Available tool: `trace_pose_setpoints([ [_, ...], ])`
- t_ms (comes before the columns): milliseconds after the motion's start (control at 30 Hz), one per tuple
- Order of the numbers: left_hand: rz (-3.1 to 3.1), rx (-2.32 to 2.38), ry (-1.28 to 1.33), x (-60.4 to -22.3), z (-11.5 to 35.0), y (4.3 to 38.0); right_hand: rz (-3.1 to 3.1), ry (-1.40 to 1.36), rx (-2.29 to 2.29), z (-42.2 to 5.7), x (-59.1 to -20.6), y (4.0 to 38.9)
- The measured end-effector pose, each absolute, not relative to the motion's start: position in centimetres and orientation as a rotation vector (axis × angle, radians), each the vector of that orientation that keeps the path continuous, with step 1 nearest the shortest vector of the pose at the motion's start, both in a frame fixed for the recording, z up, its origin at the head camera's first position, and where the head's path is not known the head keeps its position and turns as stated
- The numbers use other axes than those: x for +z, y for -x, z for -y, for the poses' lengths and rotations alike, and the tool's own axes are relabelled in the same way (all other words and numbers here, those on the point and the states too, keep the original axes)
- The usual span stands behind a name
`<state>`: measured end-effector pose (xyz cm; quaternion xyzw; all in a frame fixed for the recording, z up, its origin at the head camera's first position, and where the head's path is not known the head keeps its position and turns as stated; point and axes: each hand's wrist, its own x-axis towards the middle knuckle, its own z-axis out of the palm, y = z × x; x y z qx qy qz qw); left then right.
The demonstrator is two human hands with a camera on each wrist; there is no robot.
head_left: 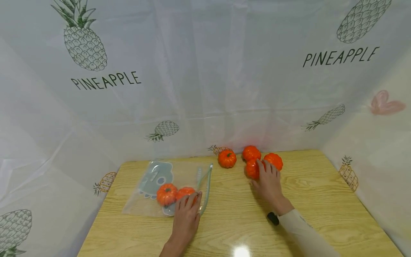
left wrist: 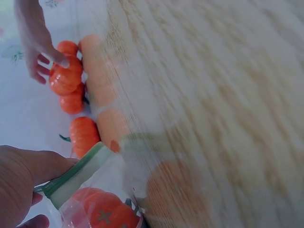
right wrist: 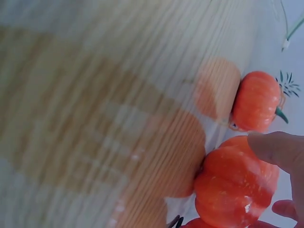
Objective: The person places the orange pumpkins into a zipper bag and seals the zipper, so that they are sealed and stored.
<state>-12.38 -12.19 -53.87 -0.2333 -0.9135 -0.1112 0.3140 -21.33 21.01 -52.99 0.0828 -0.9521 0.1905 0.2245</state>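
A clear zip bag (head_left: 128,207) with a green-edged mouth and a cartoon print lies on the left of the table, two orange toy pumpkins (head_left: 166,194) inside. My left hand (head_left: 186,216) pinches the bag by its green edge (left wrist: 78,173), thumb on top, over the pumpkin closest to the mouth. On the right, my right hand (head_left: 269,182) has its thumb and fingers around the front toy pumpkin (right wrist: 232,185) of a cluster. Beside that one sit another pumpkin (head_left: 251,153) behind and one (head_left: 274,161) to the right, partly covered by the fingers.
A separate toy pumpkin (head_left: 227,158) stands at the table's back edge, between bag and cluster. Near the right wrist is a small black object (head_left: 273,218). A white cloth (head_left: 205,89) printed with pineapples hangs behind and beside the wooden table (head_left: 231,221).
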Motion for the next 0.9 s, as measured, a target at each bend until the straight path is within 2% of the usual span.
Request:
trace_pose_setpoints([
  [600,2.428,-0.292,0.595,-54.0,12.2,12.4,2.706,-0.220,0.417,-20.8,-53.1,22.8],
  [900,2.433,-0.284,0.598,-54.0,12.3,12.5,2.746,-0.198,0.501,-20.9,-52.4,22.0],
])
